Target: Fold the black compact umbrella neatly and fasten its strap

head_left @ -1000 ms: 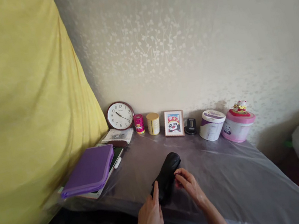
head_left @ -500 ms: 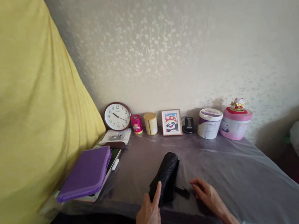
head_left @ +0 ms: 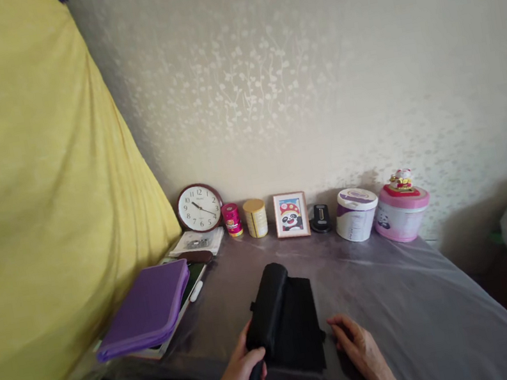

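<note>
A black folded umbrella (head_left: 269, 307) lies slanted near the front edge of the table, its canopy partly rolled. A loose flap of the canopy (head_left: 300, 325) spreads flat to the right. My left hand (head_left: 247, 366) is wrapped around the umbrella's lower end, thumb on top, and the dark handle with a shiny tip sticks out below. Just right of the flap, my right hand (head_left: 361, 350) rests low over the table with its fingers loosely bent and nothing visible in them. A small dark tab at the flap's edge sits near its fingertips.
A purple zip folder (head_left: 144, 309) lies on other flat items at the left, beside a yellow curtain (head_left: 39, 187). Along the wall stand a clock (head_left: 199, 207), a pink can (head_left: 232, 219), a yellow-lidded tin (head_left: 256, 218), a picture frame (head_left: 291, 215), and tubs (head_left: 357, 215).
The umbrella has turned, and a canopy flap now spreads out to its right. My left hand has gone from a pointing finger beside it to gripping its lower end. My right hand has barely moved.
</note>
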`<action>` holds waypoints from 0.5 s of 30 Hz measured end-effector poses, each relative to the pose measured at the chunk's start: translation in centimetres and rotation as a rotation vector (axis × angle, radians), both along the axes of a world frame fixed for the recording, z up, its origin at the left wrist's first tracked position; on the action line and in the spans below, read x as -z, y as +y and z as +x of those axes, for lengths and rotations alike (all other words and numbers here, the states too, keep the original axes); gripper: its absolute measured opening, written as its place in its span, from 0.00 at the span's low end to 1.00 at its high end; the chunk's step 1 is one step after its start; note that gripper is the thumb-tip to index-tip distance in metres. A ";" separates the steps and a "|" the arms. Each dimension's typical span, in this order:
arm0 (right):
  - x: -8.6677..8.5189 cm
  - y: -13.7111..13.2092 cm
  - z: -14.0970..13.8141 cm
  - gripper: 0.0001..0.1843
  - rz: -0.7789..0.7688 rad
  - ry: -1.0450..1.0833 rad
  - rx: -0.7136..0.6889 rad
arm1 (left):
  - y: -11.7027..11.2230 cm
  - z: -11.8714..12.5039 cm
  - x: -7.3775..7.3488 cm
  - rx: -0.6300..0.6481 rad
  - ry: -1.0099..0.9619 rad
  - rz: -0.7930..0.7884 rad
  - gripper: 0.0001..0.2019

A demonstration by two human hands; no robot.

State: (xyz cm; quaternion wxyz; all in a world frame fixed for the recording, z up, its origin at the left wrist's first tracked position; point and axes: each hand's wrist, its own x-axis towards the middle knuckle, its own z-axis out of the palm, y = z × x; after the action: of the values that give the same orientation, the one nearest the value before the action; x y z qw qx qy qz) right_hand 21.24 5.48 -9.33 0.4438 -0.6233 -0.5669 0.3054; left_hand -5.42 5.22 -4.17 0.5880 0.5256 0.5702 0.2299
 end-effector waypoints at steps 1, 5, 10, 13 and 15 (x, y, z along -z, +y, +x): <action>0.0 0.0 -0.1 0.16 0.006 -0.005 -0.001 | 0.0 -0.3 0.1 -0.021 0.055 0.016 0.30; -0.3 -0.1 -0.3 0.16 0.052 -0.033 0.012 | -0.7 -1.2 0.8 -0.021 0.550 0.396 0.31; -0.6 -0.4 -0.5 0.15 0.082 -0.080 0.003 | -1.2 -0.1 1.2 0.174 1.043 0.510 0.35; -0.5 -0.6 -0.5 0.15 0.090 -0.101 -0.001 | -0.6 0.1 1.0 0.213 1.058 0.430 0.38; -0.3 -0.6 -0.5 0.15 0.093 -0.110 -0.002 | 0.0 -0.3 0.8 0.191 0.950 0.417 0.39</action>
State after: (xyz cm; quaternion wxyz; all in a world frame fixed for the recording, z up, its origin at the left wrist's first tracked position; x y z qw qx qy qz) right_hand 20.76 4.91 -8.99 0.4400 -0.6173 -0.6046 0.2444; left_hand -5.68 5.21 -4.98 0.1661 0.7274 0.6655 0.0203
